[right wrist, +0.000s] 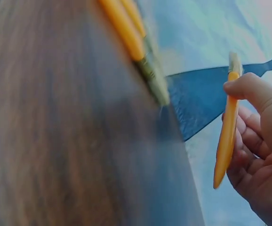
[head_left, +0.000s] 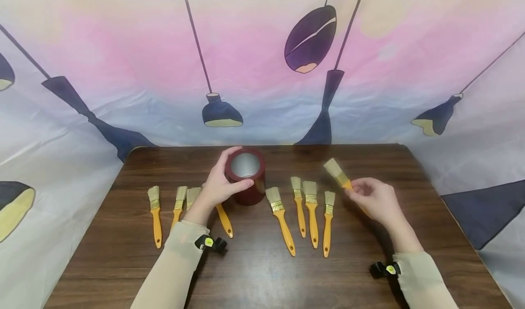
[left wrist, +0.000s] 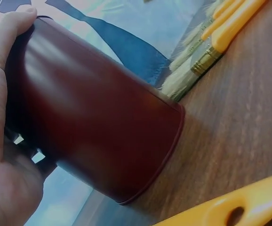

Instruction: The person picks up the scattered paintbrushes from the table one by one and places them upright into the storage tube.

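- Far left of the scene, four brushes lie on the tabletop: the outermost brush (head_left: 155,217) with bristles far and handle near, a pair (head_left: 179,199) partly hidden by the left forearm, and another brush (head_left: 223,220) half covered by the left hand.
- The left hand (head_left: 217,183) is clasped round the dark red cup (head_left: 253,194), which stands upright, mouth upward, left of centre toward the far edge.
- Right of the cup, four more brushes (head_left: 280,220) lie with handles pointing near.
- Farther right, the right hand (head_left: 379,199) pinches the held brush (head_left: 342,179) by its handle; its long axis slants, bristles far-left, handle near-right. The cup lies to its left, with the loose brushes between; the left hand is nearer the cup.
- Below, a brown wood-grain tabletop (head_left: 254,277); behind, a pastel cloth (head_left: 143,63) with printed hanging lamps (head_left: 223,113).
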`<state>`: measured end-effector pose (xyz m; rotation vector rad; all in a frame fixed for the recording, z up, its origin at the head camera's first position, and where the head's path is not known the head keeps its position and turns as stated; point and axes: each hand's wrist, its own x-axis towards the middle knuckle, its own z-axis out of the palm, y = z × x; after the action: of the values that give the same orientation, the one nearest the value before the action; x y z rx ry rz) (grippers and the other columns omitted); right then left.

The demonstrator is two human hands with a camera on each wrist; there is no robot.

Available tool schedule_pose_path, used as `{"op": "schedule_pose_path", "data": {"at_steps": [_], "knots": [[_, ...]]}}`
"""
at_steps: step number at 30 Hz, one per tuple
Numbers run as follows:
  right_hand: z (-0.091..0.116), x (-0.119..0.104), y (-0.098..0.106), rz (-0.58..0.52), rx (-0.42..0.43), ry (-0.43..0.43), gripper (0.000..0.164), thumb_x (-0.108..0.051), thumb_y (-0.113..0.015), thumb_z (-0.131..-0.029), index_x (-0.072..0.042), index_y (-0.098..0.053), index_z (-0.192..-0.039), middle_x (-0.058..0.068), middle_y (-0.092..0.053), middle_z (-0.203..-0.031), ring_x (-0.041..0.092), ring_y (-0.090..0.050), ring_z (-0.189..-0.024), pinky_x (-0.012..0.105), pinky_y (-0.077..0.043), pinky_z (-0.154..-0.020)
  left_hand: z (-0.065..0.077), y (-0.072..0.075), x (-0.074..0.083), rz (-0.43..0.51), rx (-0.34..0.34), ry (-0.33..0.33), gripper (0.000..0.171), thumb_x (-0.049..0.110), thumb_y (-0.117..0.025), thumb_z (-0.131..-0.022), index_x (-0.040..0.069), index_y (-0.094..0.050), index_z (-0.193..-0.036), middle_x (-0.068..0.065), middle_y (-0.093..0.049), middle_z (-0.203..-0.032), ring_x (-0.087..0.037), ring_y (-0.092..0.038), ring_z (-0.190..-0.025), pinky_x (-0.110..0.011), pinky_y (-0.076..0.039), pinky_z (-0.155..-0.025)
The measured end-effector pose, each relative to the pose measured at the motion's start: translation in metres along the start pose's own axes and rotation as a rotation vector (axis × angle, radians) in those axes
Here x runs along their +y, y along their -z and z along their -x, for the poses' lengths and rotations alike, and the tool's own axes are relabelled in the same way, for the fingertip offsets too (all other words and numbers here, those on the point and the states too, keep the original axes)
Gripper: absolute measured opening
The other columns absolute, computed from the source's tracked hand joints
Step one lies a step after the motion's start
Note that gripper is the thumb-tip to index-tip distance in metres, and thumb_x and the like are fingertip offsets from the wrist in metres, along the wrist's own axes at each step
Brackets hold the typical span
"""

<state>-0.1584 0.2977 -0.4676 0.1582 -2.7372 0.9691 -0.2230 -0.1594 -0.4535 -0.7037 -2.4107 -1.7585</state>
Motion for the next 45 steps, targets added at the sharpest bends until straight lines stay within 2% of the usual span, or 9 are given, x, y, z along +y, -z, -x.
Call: {"op": "schedule_pose_path", "data": {"at_steps": [4, 7, 14, 18, 21, 26, 31, 37, 45], "knots": [[-0.001, -0.012, 0.002, -0.070, 0.024, -0.007, 0.026, -0.032, -0.087, -0.097, -0.010, -0.081, -0.110, 0.002, -0.078, -0.096, 0.017, -0.069, -0.085, 0.024, -0.053, -0.072, 0.001, -0.001, -0.001, -0.007, -0.016, 0.014, 0.093, 0.022, -0.095, -0.082, 0.024, -0.046, -0.161, -0.004, -0.056, -0.154, -0.031, -0.057, -0.134, -0.062, -0.053, -0.107], [-0.006, -0.032, 0.005, -0.202, 0.050, -0.018, 0.028, -0.032, -0.085, -0.099, -0.009, -0.080, -0.114, 0.002, -0.079, -0.101, 0.013, -0.071, -0.088, 0.020, -0.054, -0.075, 0.001, -0.003, -0.004, 0.016, -0.045, -0.004, 0.093, 0.020, -0.096, -0.080, 0.022, -0.048, -0.160, -0.005, -0.058, -0.153, -0.032, -0.058, -0.133, -0.063, -0.053, -0.107], [-0.038, -0.113, -0.002, -0.785, 0.166, -0.013, 0.017, -0.007, -0.078, -0.102, -0.003, -0.078, -0.118, 0.002, -0.079, -0.104, 0.016, -0.073, -0.094, 0.026, -0.061, -0.087, -0.003, -0.006, -0.007, 0.067, -0.117, -0.073, 0.097, 0.029, -0.099, -0.079, 0.018, -0.048, -0.161, -0.006, -0.060, -0.152, -0.030, -0.059, -0.132, -0.059, -0.052, -0.109], [-0.059, -0.159, -0.023, -0.956, 0.181, 0.081, 0.017, 0.001, -0.072, -0.102, 0.000, -0.074, -0.119, 0.001, -0.078, -0.104, 0.021, -0.072, -0.097, 0.031, -0.061, -0.092, -0.002, -0.005, -0.008, 0.078, -0.118, -0.066, 0.097, 0.036, -0.099, -0.079, 0.022, -0.049, -0.160, -0.004, -0.060, -0.151, -0.029, -0.060, -0.131, -0.061, -0.052, -0.107], [-0.070, -0.184, -0.043, -0.964, 0.154, 0.124, 0.019, -0.002, -0.070, -0.104, 0.004, -0.070, -0.122, 0.002, -0.076, -0.106, 0.021, -0.071, -0.098, 0.033, -0.061, -0.094, -0.001, -0.004, -0.009, 0.095, -0.123, -0.068, 0.096, 0.037, -0.099, -0.079, 0.021, -0.049, -0.160, -0.006, -0.061, -0.150, -0.030, -0.061, -0.130, -0.063, -0.051, -0.107], [-0.079, -0.206, -0.079, -0.941, 0.096, 0.179, 0.024, -0.007, -0.069, -0.107, 0.007, -0.064, -0.125, 0.018, -0.072, -0.112, 0.020, -0.070, -0.100, 0.034, -0.061, -0.094, -0.002, -0.003, -0.006, 0.090, -0.134, -0.063, 0.099, 0.039, -0.099, -0.080, 0.015, -0.047, -0.161, -0.009, -0.060, -0.151, -0.033, -0.061, -0.129, -0.062, -0.051, -0.107], [-0.074, -0.211, -0.106, -0.786, 0.036, 0.289, 0.024, -0.008, -0.076, -0.103, 0.003, -0.067, -0.123, 0.015, -0.074, -0.112, 0.022, -0.073, -0.101, 0.034, -0.061, -0.093, 0.000, -0.001, -0.003, 0.068, -0.143, -0.044, 0.099, 0.040, -0.098, -0.080, 0.017, -0.046, -0.161, -0.010, -0.058, -0.154, -0.036, -0.059, -0.132, -0.062, -0.049, -0.109], [-0.067, -0.215, -0.113, -0.474, -0.022, 0.427, 0.023, -0.013, -0.087, -0.095, -0.007, -0.078, -0.115, 0.003, -0.078, -0.103, 0.014, -0.075, -0.088, 0.032, -0.063, -0.079, 0.001, 0.000, -0.002, 0.066, -0.147, -0.033, 0.105, 0.044, -0.098, -0.081, 0.021, -0.041, -0.166, -0.007, -0.054, -0.159, -0.032, -0.055, -0.143, -0.064, -0.043, -0.118], [-0.070, -0.228, -0.113, -0.267, -0.152, 0.501, 0.024, -0.018, -0.088, -0.095, -0.007, -0.078, -0.114, 0.003, -0.078, -0.104, 0.016, -0.075, -0.094, 0.034, -0.062, -0.080, 0.002, 0.005, -0.006, 0.113, -0.143, -0.070, 0.104, 0.051, -0.097, -0.081, 0.015, -0.045, -0.164, -0.009, -0.059, -0.153, -0.026, -0.059, -0.139, -0.047, -0.044, -0.119]]}}
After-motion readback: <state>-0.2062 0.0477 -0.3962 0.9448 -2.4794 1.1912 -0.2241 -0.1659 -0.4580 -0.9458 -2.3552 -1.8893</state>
